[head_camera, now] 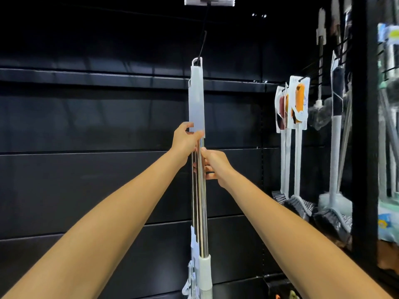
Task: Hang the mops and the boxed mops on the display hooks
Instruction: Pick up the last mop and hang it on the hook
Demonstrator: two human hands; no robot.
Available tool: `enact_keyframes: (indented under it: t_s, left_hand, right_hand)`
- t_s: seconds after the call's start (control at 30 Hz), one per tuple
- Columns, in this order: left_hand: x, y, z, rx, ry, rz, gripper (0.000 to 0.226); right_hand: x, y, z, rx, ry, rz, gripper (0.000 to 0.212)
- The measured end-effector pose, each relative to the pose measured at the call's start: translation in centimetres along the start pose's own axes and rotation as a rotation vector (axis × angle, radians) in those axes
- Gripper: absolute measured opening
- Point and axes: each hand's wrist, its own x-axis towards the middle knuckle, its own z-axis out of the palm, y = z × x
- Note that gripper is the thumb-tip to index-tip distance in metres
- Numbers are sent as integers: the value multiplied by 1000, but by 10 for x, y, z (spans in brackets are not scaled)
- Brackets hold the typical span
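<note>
Squarely upright: mop (201, 201), long axis vertical, loop end uppermost.

Steel-poled mops with pale grey plastic handles (197, 100) at a thin black wire display hook (201, 45)
3 shiny poles stand upright, close side by side. The front handle's top loop meets the hook's tip, and a white plastic collar (204, 270) rings the front pole low down.

The long silver mop pole (201, 190) before you is polished metal, glossy and smooth. Its pale grey handle sleeve (197, 100) looks like matt plastic. The white collar (204, 272) lower down is smooth plastic; the black back panels (86, 180) show a dull sheen.
</note>
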Motion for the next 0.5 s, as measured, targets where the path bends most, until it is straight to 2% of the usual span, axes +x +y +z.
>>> enact_keyframes:
  t_s: [0.23,0.5]
  left_hand:
    - [10,-13,4,-45,-17,-17,46]
    - [10,-18,-3,-111,-116,-58,49]
  right_hand:
    - [16,8,-1,-31,11,-11,32]
    - [22,15,-3,-70,-21,-41,33]
